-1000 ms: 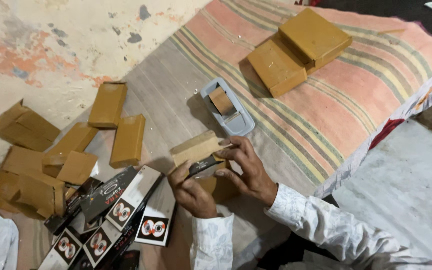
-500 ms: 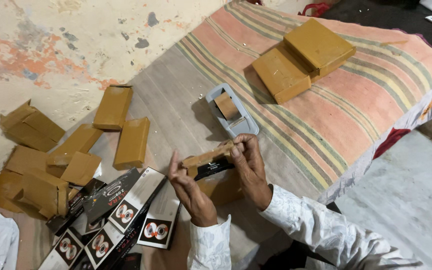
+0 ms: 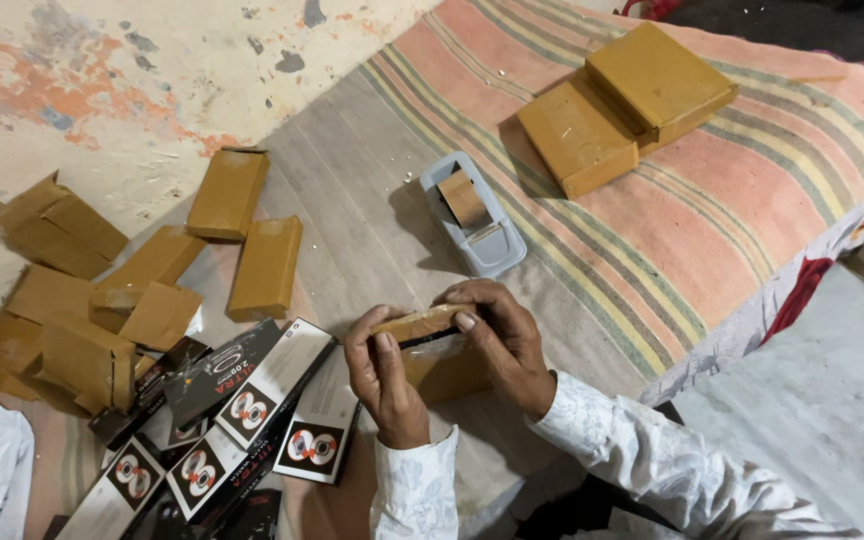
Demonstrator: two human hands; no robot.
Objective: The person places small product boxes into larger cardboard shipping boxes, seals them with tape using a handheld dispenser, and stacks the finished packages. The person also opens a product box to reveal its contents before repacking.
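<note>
Striped cloth in pink, tan and grey covers the low surface, with a worn, paint-flaked floor beyond it. At the near middle both hands grasp a small brown-wrapped box, its top edge taped and a dark strip showing beneath. Left hand pinches the box's left end between thumb and fingers; right hand curls over the right end, fingers pressed along the top. Just beyond the box sits a grey tape dispenser with a brown roll. Farther right, two larger wrapped parcels lie touching. To the left lie wrapped boxes, and black-and-white cartons lie beside the left hand.
</note>
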